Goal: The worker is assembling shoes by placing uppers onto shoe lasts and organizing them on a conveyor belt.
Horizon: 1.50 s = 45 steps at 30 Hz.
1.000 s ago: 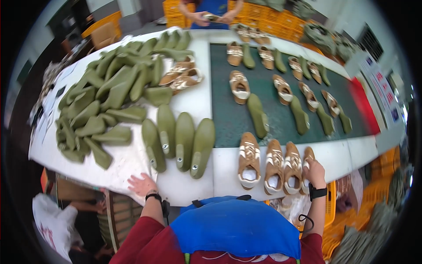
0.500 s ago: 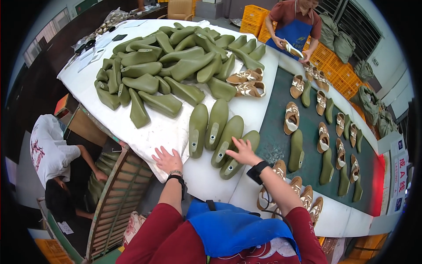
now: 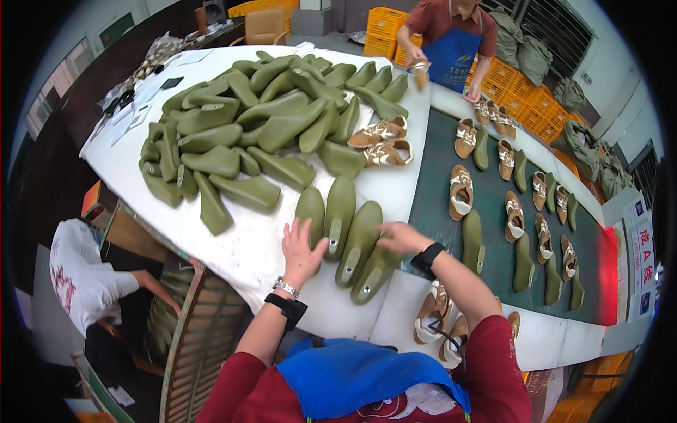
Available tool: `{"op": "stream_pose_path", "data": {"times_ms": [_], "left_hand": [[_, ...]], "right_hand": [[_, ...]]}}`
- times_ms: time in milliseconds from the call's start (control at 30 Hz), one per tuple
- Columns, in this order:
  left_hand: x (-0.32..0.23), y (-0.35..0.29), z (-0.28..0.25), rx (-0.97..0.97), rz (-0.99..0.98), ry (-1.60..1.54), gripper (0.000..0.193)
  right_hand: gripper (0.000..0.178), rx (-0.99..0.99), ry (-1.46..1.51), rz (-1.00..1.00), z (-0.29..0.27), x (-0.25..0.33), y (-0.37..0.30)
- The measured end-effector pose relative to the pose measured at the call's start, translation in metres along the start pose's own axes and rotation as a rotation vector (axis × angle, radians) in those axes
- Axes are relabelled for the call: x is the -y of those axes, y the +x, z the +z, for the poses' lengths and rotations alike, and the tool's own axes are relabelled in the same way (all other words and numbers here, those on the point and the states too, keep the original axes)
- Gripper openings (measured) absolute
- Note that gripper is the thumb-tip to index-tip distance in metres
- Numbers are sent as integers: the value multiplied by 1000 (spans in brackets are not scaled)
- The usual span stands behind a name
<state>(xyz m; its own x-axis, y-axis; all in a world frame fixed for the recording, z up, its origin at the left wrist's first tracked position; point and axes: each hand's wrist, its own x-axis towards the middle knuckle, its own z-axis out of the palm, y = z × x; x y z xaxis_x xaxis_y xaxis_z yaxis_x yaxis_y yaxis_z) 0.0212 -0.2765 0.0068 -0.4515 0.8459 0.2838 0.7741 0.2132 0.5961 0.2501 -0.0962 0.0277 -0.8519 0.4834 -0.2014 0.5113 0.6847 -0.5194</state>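
Note:
Several olive-green shoe lasts stand side by side in a row at the table's near edge, toes pointing away from me. My left hand (image 3: pixel 302 252) lies over the leftmost last (image 3: pixel 309 204) with fingers spread and the thumb out to the right, covering its near end. My right hand (image 3: pixel 404 238) curls its fingers over the toe of the rightmost last (image 3: pixel 374 276). Between them, two middle lasts (image 3: pixel 364 236) show the round holes in their heel ends. Beyond the row lies a large pile of similar lasts (image 3: pixel 275 120). Two brown-and-white shoes (image 3: pixel 384 152) lie beside that pile.
On the right, a dark green belt (image 3: pixel 437 187) carries brown shoes paired with lasts. More shoes (image 3: pixel 434 310) stand by my right forearm. A co-worker in a blue apron (image 3: pixel 451 56) holds a shoe at the far side. Lower left, another person (image 3: pixel 92 275) bends over a slatted cart (image 3: pixel 204 331).
My left hand has moved from the white cloth onto the leftmost last. My right hand's fingers have drawn in over the rightmost last's toe. The far co-worker has raised a shoe.

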Motion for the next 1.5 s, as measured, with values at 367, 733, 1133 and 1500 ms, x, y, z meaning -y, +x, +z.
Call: {"op": "stream_pose_path", "data": {"times_ms": [367,733,1133,1500], "left_hand": [[-26,26,2,176,179,200,65],[-30,34,15,300,127,249,66],[-25,35,16,220,185,221,64],[-21,14,21,121,273,200,60]], "right_hand": [[106,-397,-782,283,-164,-126,152],[120,-11,-739,1,-155,-138,206],[113,-69,-559,233,-79,-112,133],[29,-417,-549,433,-29,-111,64]]}}
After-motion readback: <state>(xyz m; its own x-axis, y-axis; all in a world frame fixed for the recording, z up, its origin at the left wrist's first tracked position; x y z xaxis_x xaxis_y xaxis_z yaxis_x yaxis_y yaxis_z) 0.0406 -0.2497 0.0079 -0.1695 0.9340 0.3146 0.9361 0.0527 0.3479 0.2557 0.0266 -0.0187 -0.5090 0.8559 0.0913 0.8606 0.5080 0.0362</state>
